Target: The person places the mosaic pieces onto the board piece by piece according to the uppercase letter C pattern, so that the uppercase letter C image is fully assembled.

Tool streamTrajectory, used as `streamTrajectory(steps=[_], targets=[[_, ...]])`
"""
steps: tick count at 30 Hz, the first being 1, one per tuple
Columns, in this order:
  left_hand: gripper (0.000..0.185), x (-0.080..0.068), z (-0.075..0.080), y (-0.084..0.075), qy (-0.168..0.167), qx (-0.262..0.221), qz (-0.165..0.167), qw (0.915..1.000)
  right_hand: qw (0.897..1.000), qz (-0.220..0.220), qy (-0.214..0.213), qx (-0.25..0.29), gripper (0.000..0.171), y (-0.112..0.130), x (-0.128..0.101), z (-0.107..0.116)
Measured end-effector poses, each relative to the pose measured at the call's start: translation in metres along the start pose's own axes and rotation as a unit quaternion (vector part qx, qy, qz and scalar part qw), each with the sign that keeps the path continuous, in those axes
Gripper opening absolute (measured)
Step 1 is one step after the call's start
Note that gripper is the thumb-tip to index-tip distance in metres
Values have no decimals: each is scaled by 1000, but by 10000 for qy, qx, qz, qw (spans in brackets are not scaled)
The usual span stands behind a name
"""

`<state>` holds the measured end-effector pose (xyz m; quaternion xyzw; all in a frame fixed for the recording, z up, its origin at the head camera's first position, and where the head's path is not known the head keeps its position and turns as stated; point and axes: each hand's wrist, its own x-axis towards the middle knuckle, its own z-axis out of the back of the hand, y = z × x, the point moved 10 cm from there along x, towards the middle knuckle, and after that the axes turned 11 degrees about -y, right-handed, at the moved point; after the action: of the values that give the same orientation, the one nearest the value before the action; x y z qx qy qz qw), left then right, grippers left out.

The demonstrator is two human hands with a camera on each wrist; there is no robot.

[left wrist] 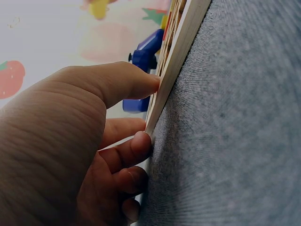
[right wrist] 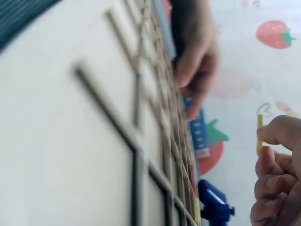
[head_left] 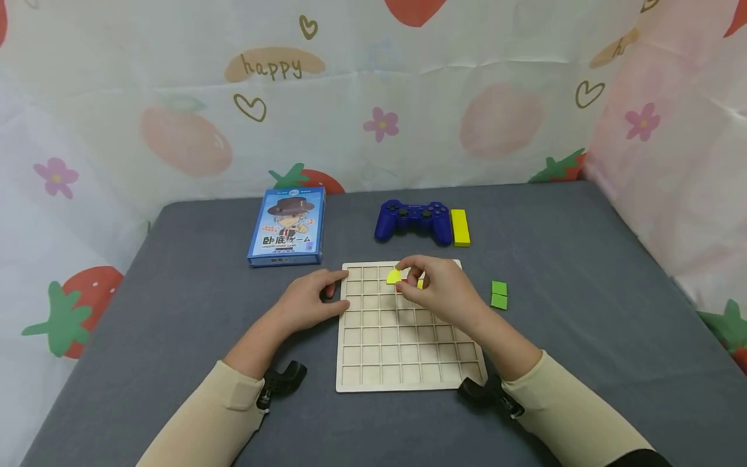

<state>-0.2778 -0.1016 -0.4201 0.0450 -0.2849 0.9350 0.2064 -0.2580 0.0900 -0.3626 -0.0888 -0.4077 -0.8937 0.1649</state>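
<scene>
On the counter (head_left: 583,292) lies the grid board (head_left: 390,355); against its ten o'clock edge my left grip (head_left: 306,299) rests loosely, merely touching. Above its twelve o'clock side, my right grip (head_left: 439,287) pinches a yellow tile (head_left: 393,277).

Can't see much of the red piece (head_left: 401,287), mostly tucked behind the right hand (head_left: 439,288). Getting only blur on the board (right wrist: 94,155) up close, right wrist view.
</scene>
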Motion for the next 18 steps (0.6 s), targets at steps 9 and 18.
streamTrajectory(steps=[9,18], targets=[[53,1,-1,-1,-9,-5,16,10000,9998,158,6,-151,20,-16,4,-27],[54,0,-1,2,20,-3,125,9999,9974,147,70,-703,24,-30,3,-43]])
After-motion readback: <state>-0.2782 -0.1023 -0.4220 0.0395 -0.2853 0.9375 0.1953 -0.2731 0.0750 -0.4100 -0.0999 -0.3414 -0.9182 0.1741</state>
